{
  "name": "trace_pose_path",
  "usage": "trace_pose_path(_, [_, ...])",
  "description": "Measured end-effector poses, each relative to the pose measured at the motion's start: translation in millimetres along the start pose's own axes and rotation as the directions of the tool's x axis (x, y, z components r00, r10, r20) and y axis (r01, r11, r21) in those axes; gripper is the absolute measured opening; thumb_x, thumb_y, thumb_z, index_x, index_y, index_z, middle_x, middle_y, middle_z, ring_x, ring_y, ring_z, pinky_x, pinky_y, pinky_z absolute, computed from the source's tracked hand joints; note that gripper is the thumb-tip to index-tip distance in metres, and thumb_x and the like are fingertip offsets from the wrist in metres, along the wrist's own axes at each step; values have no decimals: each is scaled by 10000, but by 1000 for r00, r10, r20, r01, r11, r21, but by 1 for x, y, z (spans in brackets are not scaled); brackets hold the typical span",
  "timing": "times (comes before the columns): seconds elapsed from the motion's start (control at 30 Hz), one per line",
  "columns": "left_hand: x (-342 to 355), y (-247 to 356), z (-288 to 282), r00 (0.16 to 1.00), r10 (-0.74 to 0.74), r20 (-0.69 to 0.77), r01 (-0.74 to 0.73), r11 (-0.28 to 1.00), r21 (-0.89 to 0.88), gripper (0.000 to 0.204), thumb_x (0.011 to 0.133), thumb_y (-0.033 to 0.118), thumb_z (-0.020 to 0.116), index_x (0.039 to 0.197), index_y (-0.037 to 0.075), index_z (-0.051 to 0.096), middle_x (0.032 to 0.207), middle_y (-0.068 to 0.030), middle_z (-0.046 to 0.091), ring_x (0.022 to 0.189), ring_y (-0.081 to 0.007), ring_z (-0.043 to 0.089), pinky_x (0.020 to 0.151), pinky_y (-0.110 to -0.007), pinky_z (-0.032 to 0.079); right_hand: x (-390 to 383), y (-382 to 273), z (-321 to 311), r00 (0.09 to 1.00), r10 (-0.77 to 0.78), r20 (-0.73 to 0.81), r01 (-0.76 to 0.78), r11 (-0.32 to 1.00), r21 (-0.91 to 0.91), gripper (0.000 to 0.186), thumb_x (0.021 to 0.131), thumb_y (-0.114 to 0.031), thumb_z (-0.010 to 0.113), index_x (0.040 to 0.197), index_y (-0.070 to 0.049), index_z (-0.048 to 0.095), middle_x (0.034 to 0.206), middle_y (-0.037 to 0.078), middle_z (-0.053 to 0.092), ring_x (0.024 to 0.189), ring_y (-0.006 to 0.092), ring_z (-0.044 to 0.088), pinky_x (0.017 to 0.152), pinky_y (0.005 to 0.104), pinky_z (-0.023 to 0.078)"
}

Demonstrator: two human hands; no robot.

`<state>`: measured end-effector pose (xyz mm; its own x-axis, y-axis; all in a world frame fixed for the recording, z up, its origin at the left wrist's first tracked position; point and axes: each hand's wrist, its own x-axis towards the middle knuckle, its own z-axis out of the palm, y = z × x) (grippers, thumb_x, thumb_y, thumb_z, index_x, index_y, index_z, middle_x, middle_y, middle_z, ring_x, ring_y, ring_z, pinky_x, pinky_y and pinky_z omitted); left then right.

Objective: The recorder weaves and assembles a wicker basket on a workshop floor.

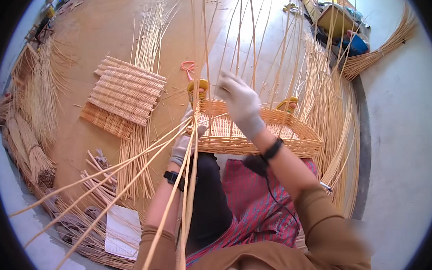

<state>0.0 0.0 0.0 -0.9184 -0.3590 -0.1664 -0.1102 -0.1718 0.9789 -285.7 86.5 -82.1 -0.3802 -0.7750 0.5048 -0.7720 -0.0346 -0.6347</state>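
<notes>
Over a tan floor (72,137), the left hand (180,147) grasps a wicker basket (226,144); the right hand (238,99) is raised, grip unclear.

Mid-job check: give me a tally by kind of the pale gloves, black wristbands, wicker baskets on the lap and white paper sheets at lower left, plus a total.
Pale gloves: 2 (left glove, right glove)
Black wristbands: 2 (left wristband, right wristband)
Wicker basket: 1
White paper sheet: 1
Total: 6
</notes>
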Motion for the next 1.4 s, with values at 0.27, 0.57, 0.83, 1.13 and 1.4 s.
trace_pose_path(0.27, [22, 19, 36, 988, 146, -47, -153, 966, -207, 789, 871, 222, 808, 1493, 17, 369, 1340, -111, 556, 1213, -173, 539, 1032, -294, 478, -28, -245, -126, 756, 508, -413, -238, 801, 549, 586, 991, -164, 593, 1521, -86, 355, 1080, 176, 696, 915, 198, 706, 848, 371, 570])
trace_pose_path(0.57, [1, 1, 19, 975, 9, -222, -26, 997, -74, 818, 875, 145, 737, 1530, -20, 276, 1344, -137, 547, 1192, -195, 548, 1051, -328, 454, -83, -305, -50, 953, 302, 35, -221, 766, -604, 579, 826, -220, 724, 1344, -42, 537, 1349, 139, 576, 1321, 342, 493, 1083, 477, 398])
trace_pose_path(0.83, [6, 27, 32, 964, 42, -263, -77, 989, -125, 600, 887, -18, 598, 1467, 48, 458, 1221, -68, 619, 1096, -160, 582, 941, -273, 498, -74, -239, -16, 935, 345, 84, -178, 659, -731, 184, 782, -159, 629, 945, -115, 554, 896, 101, 600, 916, 301, 613, 768, 422, 468])
trace_pose_path(1.13, [-30, 27, -32, 977, 117, 176, -121, 992, 15, 760, 956, 126, 666, 1592, 77, 253, 1251, -43, 582, 1092, -146, 547, 990, -249, 451, -103, -280, -57, 991, 35, -126, -103, 808, -581, 358, 738, -146, 731, 1084, -108, 648, 1068, 85, 659, 1054, 281, 633, 918, 440, 490])
trace_pose_path(1.4, [6, 58, -60, 917, -40, 398, -107, 934, 340, 840, 866, -20, 683, 1593, 162, 303, 1297, -27, 579, 1016, -118, 572, 913, -256, 497, -207, -268, -127, 709, 657, -256, -703, 685, -193, 257, 767, -80, 772, 985, -65, 638, 908, 107, 666, 878, 295, 672, 792, 389, 538])
